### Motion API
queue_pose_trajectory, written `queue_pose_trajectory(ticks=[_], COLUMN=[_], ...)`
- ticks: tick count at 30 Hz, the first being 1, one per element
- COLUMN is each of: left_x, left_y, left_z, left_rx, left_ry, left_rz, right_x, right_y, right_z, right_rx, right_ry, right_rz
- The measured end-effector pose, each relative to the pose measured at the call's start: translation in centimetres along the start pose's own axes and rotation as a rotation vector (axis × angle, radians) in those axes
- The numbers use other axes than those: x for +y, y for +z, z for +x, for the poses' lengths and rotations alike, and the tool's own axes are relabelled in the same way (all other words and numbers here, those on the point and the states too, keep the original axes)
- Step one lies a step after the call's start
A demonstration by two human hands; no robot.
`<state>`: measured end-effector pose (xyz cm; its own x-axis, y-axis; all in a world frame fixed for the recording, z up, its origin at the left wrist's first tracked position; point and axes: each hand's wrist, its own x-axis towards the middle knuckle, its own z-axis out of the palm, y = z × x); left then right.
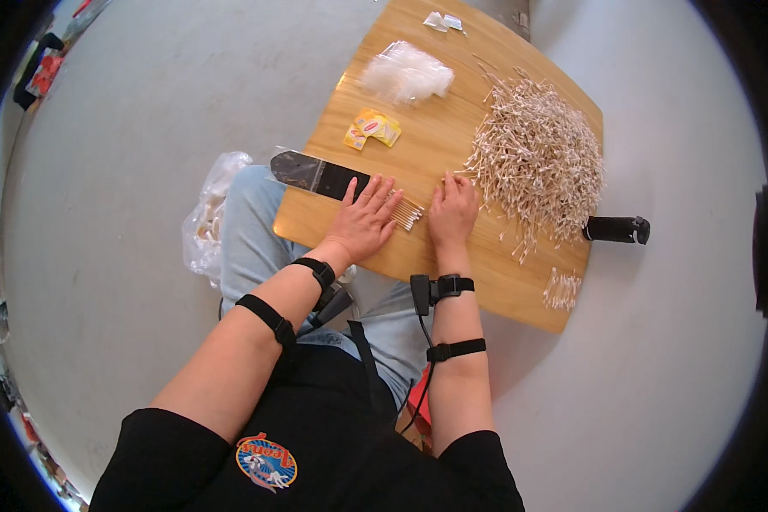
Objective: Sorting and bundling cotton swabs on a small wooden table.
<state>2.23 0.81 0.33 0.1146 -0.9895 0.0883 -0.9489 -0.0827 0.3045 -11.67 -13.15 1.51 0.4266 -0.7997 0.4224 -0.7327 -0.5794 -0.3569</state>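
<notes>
My left hand lies flat with its fingers stretched out, over the end of a black flat strip in clear plastic. From under its fingers a small row of cotton swabs sticks out to the right. My right hand rests on the table with its fingers drawn together, beside the left edge of a large heap of loose cotton swabs. What its fingertips hold, if anything, is too small to make out.
On the wooden table lie a stack of clear plastic bags, yellow cards and small white scraps. A smaller group of swabs lies near the right corner. A black cylinder juts past the right edge. A plastic bag hangs by my left leg.
</notes>
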Motion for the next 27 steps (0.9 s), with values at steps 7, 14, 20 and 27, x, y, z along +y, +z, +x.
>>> queue_pose_trajectory(ticks=[7, 14, 20, 27], left_x=[0.0, -0.1, 0.0, 0.0], left_y=[-0.1, 0.2, 0.0, 0.3], left_z=[0.0, 0.1, 0.1, 0.2], left_rx=[-0.027, 0.060, -0.012, 0.029], left_ry=[-0.009, 0.003, -0.004, 0.006], left_rz=[0.006, -0.017, 0.016, 0.005], right_x=[-0.5, -0.8, -1.9, -0.9], right_y=[0.7, 0.6, 0.3, 0.6], right_z=[-2.4, -2.4, -0.7, -0.1], right_rx=[0.021, -0.025, -0.104, -0.265], right_ry=[-0.053, 0.089, 0.159, 0.037], right_rz=[0.085, 0.377, 0.311, 0.264])
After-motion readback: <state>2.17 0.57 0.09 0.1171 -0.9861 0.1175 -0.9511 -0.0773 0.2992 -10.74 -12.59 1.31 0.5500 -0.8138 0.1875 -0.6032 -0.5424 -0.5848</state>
